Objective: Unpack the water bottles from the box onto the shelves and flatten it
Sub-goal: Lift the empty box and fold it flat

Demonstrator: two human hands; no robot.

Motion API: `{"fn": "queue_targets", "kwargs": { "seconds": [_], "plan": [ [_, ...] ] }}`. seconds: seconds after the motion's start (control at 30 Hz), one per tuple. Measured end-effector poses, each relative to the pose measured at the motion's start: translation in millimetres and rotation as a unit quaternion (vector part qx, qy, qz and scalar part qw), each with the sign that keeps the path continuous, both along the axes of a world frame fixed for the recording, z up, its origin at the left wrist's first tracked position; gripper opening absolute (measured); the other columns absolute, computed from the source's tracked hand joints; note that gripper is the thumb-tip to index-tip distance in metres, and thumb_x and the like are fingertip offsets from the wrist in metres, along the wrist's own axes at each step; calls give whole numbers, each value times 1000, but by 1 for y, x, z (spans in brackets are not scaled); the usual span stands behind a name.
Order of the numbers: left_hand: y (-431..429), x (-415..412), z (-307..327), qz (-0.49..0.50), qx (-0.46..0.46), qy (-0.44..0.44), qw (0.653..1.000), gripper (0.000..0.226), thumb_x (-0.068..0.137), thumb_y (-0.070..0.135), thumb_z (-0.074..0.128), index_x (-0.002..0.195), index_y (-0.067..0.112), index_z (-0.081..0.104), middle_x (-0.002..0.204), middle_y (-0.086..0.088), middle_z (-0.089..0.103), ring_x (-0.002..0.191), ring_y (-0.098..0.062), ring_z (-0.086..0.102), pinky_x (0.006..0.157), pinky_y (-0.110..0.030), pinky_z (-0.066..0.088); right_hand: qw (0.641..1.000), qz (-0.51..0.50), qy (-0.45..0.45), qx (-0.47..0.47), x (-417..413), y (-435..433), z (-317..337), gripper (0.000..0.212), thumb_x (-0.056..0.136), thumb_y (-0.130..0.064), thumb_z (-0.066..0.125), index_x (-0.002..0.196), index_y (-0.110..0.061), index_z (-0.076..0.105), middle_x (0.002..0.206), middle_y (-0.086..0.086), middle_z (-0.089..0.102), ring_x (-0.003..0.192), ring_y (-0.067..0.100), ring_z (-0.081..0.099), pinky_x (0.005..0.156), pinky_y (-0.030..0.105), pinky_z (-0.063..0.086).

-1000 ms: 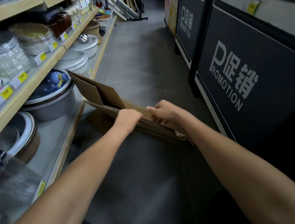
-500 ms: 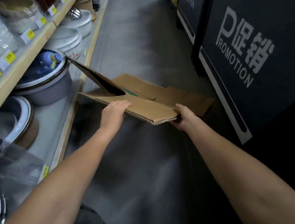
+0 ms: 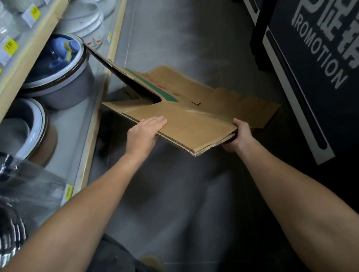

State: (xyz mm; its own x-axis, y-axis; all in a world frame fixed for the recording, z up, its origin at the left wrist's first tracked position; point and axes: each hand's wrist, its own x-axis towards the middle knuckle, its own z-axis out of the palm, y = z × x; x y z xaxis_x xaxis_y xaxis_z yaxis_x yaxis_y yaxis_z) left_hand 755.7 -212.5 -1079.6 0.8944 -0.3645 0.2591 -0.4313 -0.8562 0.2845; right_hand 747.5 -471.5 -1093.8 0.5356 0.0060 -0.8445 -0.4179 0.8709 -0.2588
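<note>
Over the last second the box (image 3: 186, 126) goes from standing steeply on edge, with both hands on its upper rim, to lying almost level in mid-air above the aisle floor (image 3: 185, 34), its panels collapsed onto each other. The left hand (image 3: 144, 133) now lies flat on the top panel at the near left edge, fingers straight and close together, pressing down. The right hand (image 3: 239, 135) clamps the near right corner, fingers curled under the layered edge. One flap (image 3: 123, 79) still sticks up at a slant toward the lower shelf (image 3: 97, 131), its tip near the grey basin (image 3: 63, 86) holding blue bottles (image 3: 61, 53). The box looks empty, so unpacking seems done and flattening nearly so; that raised flap probably needs folding down
</note>
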Motion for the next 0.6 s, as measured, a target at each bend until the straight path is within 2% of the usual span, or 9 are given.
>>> {"fn": "queue_targets", "kwargs": {
  "seconds": [0.07,0.13,0.2,0.33,0.47,0.53,0.57,0.6],
  "plan": [
    [7,0,6,8,-7,12,1000,60,73,-19,49,122,12,64,128,-4,62,123,-22,56,109,-36,38,1000,-2,10,-15,1,3,9,17,91,-24,56,93,-7,59,91,14,67,84,29,67,68,39,58],
    [15,3,20,32,-14,38,999,66,72,-23,44,125,13,62,131,-3,59,126,-20,52,113,-33,31,999,0,22,-27,2,10,25,13,90,-19,57,95,-6,59,87,13,66,79,27,67,48,33,56],
    [22,5,44,43,-19,69,996,71,71,-26,42,129,12,58,135,-3,56,131,-19,47,117,-32,25,999,8,29,-31,-1,17,47,12,89,-17,59,95,-7,59,85,11,66,75,25,67,41,30,54],
    [31,6,109,54,-17,117,991,78,71,-26,39,138,13,47,147,-3,43,139,-20,35,117,-41,21,998,23,42,-39,-9,22,102,10,87,-16,61,92,-8,61,84,8,66,75,22,67,55,37,59],
    [31,-13,178,163,-30,157,974,72,85,-15,39,150,6,14,159,-9,14,145,-23,18,117,-40,20,999,23,26,-18,-24,29,172,7,88,-13,59,90,-6,59,83,9,65,78,22,65,60,35,59],
    [27,-29,212,217,-99,214,947,71,93,5,47,150,2,5,159,-13,6,145,-27,18,115,-36,20,999,30,24,-18,-30,37,214,7,90,-12,57,86,-6,57,81,8,63,76,21,63,60,34,58],
    [23,-36,231,245,-171,262,918,70,96,15,49,150,3,7,159,-13,9,143,-26,21,114,-33,22,999,37,23,-23,-32,41,233,8,90,-12,56,84,-6,56,80,8,62,75,20,62,61,33,58],
    [20,-46,250,284,-277,316,862,63,98,23,47,150,4,16,158,-12,18,142,-25,26,113,-31,24,998,47,26,-26,-35,45,254,9,91,-12,55,83,-7,55,80,8,61,75,19,61,63,32,58]
  ]
}}
